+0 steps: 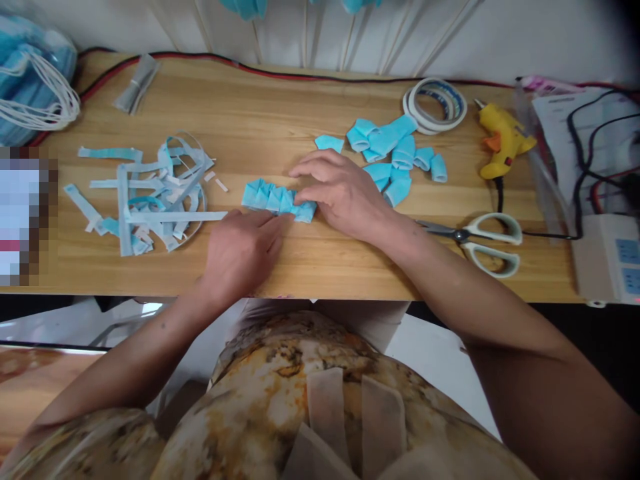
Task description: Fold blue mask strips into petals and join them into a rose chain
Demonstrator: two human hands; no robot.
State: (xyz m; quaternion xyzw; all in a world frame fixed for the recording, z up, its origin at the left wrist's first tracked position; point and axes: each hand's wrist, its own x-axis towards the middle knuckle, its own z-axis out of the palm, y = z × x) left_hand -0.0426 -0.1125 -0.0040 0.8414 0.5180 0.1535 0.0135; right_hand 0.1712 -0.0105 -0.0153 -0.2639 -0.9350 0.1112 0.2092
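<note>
A light blue pleated strip of what looks like face mask fabric (267, 195) lies on the wooden table, folded into several peaked pleats. From the near side, my left hand (243, 247) presses its fingers along the strip's lower edge. The right end is pinched by my right hand (345, 195), whose thumb rests on the fabric while the other fingers curve above it. Beyond my right hand are several folded or rolled blue pieces (395, 140). Cut-off blue and white strips (160, 193) form a tangled pile left of my left hand.
Scissors (467, 237) lie beside my right forearm. Farther back are rolls of white tape (435, 105) and a yellow glue gun (503, 140). A power strip (605, 257) sits at right, a bag of blue masks (35, 80) at left. Cables run along the wall.
</note>
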